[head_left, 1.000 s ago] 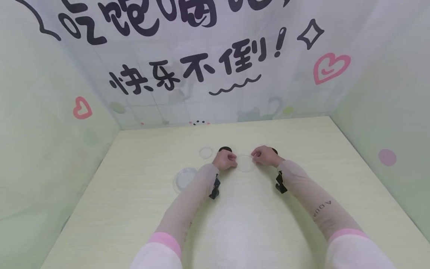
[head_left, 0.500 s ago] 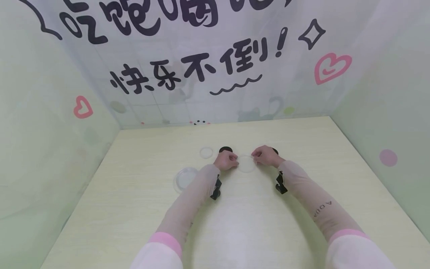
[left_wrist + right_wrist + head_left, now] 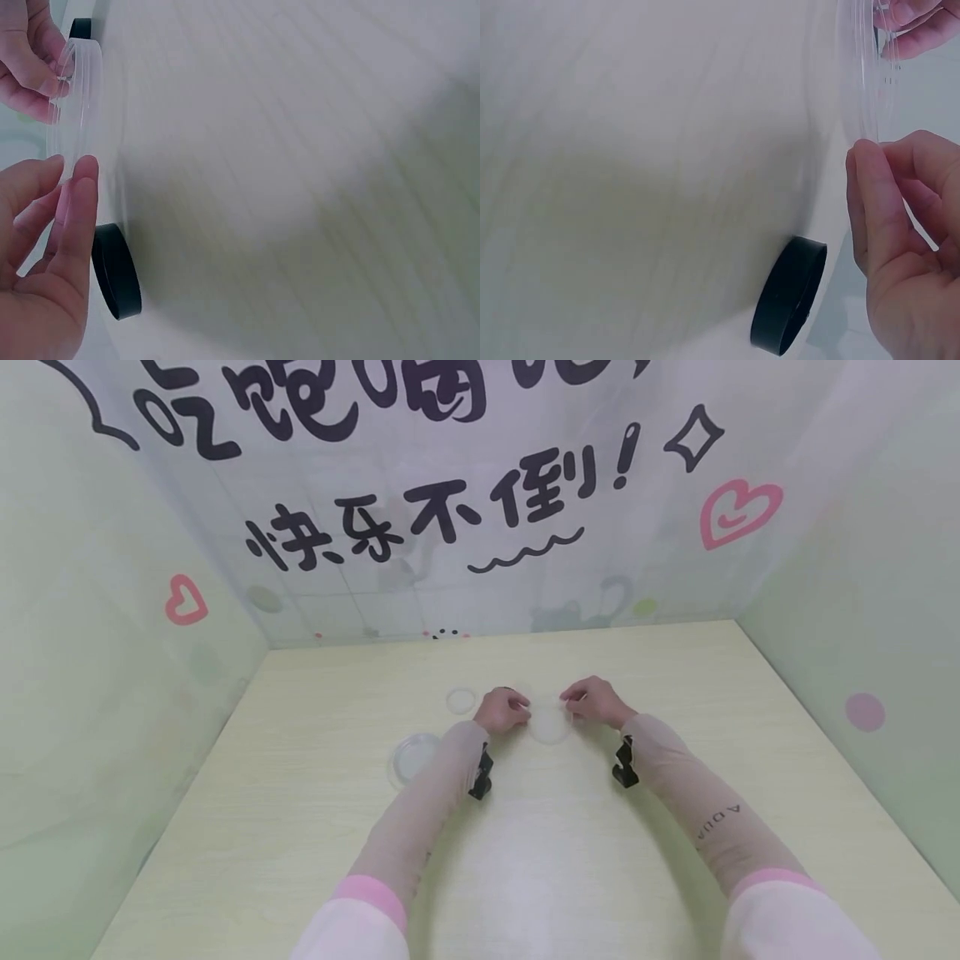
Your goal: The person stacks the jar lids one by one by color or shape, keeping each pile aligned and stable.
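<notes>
one clear round piece was pinched between left hand at ten o'clock and right hand at two, its handling seemingly unfinished, the clear dish toward nine left unheld.

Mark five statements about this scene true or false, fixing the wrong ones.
1. The left hand and right hand both pinch a clear disc. True.
2. A black disc is pinched by the left hand. False: it is beside that hand, ungripped.
3. A small disc lies left of the left hand. True.
4. The sleeve cuffs are green. False: the cuffs are pink.
5. The wall writing is dark. True.
</notes>
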{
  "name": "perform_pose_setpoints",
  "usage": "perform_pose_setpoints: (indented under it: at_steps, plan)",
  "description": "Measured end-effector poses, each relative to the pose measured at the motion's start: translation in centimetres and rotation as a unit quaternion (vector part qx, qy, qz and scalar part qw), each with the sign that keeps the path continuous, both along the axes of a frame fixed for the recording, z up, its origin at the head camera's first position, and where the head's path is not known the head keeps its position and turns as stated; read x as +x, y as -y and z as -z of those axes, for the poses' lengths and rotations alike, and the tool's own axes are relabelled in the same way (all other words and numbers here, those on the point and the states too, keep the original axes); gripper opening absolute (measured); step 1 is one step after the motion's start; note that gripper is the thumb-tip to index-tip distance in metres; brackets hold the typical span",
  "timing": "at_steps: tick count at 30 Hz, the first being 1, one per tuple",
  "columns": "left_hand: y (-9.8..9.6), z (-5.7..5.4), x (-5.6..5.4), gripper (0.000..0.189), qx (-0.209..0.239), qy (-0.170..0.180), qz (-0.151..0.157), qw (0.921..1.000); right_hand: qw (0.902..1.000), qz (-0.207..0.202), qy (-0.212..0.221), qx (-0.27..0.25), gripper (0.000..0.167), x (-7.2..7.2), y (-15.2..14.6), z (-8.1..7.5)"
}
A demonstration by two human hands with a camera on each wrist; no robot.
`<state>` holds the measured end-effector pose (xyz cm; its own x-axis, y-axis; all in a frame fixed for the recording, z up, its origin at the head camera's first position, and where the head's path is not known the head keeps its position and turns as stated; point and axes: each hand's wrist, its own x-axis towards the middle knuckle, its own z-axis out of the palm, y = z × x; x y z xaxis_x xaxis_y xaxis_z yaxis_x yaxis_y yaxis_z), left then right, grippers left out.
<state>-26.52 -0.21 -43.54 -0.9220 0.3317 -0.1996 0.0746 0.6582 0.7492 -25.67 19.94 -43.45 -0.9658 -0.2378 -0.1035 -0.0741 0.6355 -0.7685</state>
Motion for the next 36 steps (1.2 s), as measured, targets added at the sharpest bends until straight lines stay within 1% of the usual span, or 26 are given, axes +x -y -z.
perform_pose_setpoints:
  at_steps: [3,6,8,13,15,18,25,31,33,36]
  plan:
    - [0.4,-0.3,-0.3,0.024,0.02,0.019,-0.009,0.9996,0.9999,-0.006,-0.009,-0.004,0.022,0.0,0.3,-0.6]
    - [0.8,-0.5,-0.5,0.023,0.043,0.029,-0.019,0.9985,0.9998,-0.012,-0.011,-0.006,0.023,0.0,0.8,-1.3]
    - [1.1,-0.8,-0.6,0.022,0.055,0.035,-0.026,0.9975,0.9998,-0.016,-0.005,-0.015,0.024,0.0,1.1,-1.8]
    - [2.1,-1.0,-1.1,0.02,0.068,0.036,-0.035,0.9964,0.998,-0.014,0.033,-0.051,0.026,-0.3,2.2,-2.6]
    - [2.6,-1.2,-1.1,0.019,0.077,0.038,-0.037,0.9956,0.9972,-0.013,0.041,-0.061,0.026,-0.4,2.6,-2.8]
    - [3.3,-1.6,-1.2,0.019,0.091,0.036,-0.039,0.9944,0.9966,-0.01,0.042,-0.07,0.025,-0.7,3.2,-2.9]
    - [4.9,-2.8,-1.4,0.022,0.092,0.01,-0.038,0.9949,0.9948,-0.016,0.038,-0.093,0.026,-1.0,4.7,-3.4]
    - [6.9,-3.6,-1.6,0.026,0.113,0.022,-0.033,0.9927,0.9946,-0.024,0.033,-0.095,0.024,-1.5,6.4,-3.3]
    - [7.6,-3.8,-1.5,0.026,0.111,0.026,-0.033,0.9929,0.9951,-0.026,0.029,-0.091,0.024,-1.5,6.9,-3.4]
    - [8.7,-4.2,-1.4,0.025,0.102,0.03,-0.033,0.9937,0.9954,-0.027,0.033,-0.086,0.023,-1.6,8.0,-3.5]
